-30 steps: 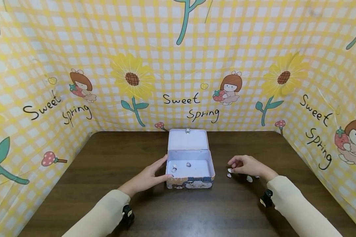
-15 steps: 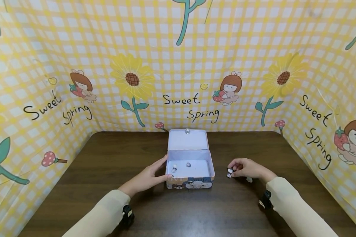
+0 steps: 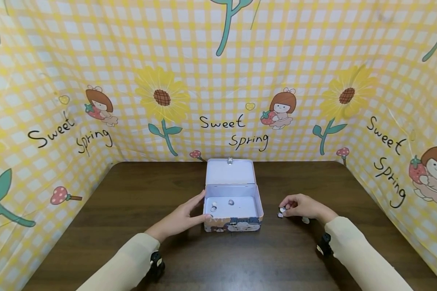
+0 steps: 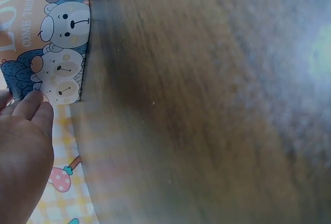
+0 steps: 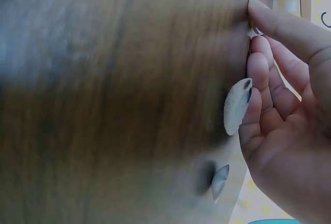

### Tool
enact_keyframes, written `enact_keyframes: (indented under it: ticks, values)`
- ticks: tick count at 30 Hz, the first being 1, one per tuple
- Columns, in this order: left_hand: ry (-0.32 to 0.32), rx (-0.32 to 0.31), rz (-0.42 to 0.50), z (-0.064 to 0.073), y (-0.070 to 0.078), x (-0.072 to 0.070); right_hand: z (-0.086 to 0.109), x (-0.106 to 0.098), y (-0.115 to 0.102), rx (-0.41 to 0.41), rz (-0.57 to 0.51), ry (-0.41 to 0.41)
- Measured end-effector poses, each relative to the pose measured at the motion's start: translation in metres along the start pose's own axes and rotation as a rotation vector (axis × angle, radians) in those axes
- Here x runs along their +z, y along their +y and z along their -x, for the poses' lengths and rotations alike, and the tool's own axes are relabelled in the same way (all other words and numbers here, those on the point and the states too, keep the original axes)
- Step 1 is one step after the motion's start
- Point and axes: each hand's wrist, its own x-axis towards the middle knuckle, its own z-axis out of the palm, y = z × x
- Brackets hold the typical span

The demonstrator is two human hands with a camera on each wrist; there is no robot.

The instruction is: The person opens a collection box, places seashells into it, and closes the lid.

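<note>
A printed tin box (image 3: 232,226) stands with its lid (image 3: 230,171) raised, and a few small seashells (image 3: 231,202) lie on its pale floor. My left hand (image 3: 180,220) holds the box's left side, thumb at the front corner and fingers along the side wall. To the right of the box, my right hand (image 3: 306,207) has thumb and index finger closed around a small white seashell (image 5: 256,29) at the table. Another shell (image 3: 280,215) lies just in front of those fingertips. In the right wrist view, a larger shell (image 5: 238,106) lies by the curled fingers, with a smaller shell (image 5: 220,182) below it.
A dark wooden table (image 3: 149,182) carries everything. Behind it and at both sides hangs a yellow checked cloth (image 3: 218,81) with printed flowers and girls. The raised lid leans back near this cloth.
My right hand has come slightly down and its thumb and index finger have closed in at the shells. The left hand and the tin box have stayed in place.
</note>
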Motion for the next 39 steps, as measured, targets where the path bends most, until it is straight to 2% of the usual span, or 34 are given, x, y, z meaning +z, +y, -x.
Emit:
enact_keyframes:
  ticks: [5, 11, 17, 27, 39]
  values:
    - [0.004, 0.002, -0.003, -0.0002, 0.0008, -0.0001, 0.0003, -0.0006, -0.0005, 0.004, 0.016, 0.007]
    - [0.004, 0.0, -0.006, -0.0008, -0.0006, 0.0, 0.0003, -0.0008, 0.0022, -0.034, 0.013, 0.0]
    - [0.0, 0.003, -0.005, -0.0011, -0.0009, 0.0003, 0.0006, -0.0002, 0.004, -0.016, 0.008, 0.009]
    - [0.003, 0.007, -0.007, -0.001, -0.0023, 0.0008, -0.0017, -0.0007, 0.0057, -0.047, 0.111, 0.031]
    - [0.001, 0.003, -0.004, 0.0, 0.0001, -0.0001, -0.0042, -0.0021, 0.0031, -0.079, 0.124, 0.018]
